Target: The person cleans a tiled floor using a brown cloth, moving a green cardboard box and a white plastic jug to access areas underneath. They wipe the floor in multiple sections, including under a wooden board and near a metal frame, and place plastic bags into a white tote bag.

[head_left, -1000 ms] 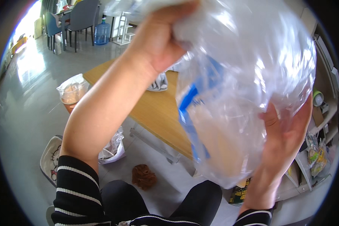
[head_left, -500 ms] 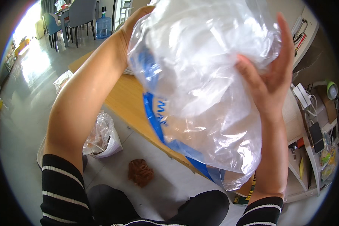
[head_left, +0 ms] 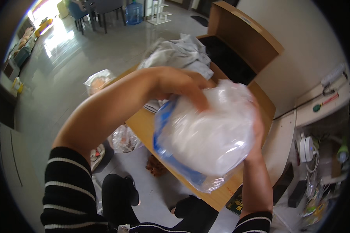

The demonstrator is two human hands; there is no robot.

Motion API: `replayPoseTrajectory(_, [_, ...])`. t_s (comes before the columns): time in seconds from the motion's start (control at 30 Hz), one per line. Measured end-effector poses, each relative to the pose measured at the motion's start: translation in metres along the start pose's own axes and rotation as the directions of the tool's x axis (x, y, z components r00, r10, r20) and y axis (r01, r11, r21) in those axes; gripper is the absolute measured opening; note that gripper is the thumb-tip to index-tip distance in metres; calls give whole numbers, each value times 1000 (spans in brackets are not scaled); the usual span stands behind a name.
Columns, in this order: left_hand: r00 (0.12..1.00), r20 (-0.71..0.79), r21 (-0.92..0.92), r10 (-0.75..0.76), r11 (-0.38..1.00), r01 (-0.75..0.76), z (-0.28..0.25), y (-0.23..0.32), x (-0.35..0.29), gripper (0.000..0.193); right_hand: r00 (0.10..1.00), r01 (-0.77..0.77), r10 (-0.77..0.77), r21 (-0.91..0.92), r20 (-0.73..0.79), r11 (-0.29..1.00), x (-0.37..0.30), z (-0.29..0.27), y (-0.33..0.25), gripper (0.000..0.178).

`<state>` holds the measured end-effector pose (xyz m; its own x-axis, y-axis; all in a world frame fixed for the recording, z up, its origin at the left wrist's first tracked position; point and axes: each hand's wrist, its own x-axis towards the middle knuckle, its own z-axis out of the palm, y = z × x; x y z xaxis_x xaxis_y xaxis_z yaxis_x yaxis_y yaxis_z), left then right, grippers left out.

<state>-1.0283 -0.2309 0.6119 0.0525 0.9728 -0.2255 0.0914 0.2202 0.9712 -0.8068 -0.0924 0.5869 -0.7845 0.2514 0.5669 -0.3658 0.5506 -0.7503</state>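
A clear plastic bag [head_left: 210,136] with a blue band and something white inside is held above the wooden table. My left hand [head_left: 184,87] reaches over its upper left side, fingers bent onto the plastic and blurred by motion. Against the bag's right side is my right hand [head_left: 256,126], its fingers mostly hidden behind the plastic. Just beyond the bag lies a heap of light grey cloth [head_left: 179,54] on the table [head_left: 268,103].
An open cardboard box [head_left: 247,33] with a dark inside stands at the table's far end. Below the table's left edge are a white bag lined with clear plastic [head_left: 124,139] and a crumpled brown thing [head_left: 154,166]. Shelves with a white charger [head_left: 306,149] and cables stand at right.
The bag has come down and looks more bunched together. My left hand has moved from its far edge onto its top. The grey cloth and cardboard box have come into view.
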Motion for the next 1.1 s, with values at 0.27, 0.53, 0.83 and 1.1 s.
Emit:
replayPoseTrajectory(0.27, [798,-338,-907,-500,398,-135,60,-46,-125,110,670,-204,656,764,-347,612,5,45,-34,56])
replayPoseTrajectory(0.53, [725,-670,-741,-160,103,-663,66,-54,-252,70,367,-879,905,397,214,263,-20,226,-168,53])
replayPoseTrajectory(0.83, [684,-589,-779,-431,527,-338,48,-22,-353,34,60,-972,908,-182,415,147,-21,295,-192,51])
replayPoseTrajectory(1.1, [433,-802,-596,-411,590,-544,94,-100,-407,30,-9,-971,682,-168,731,167,9,325,-207,64])
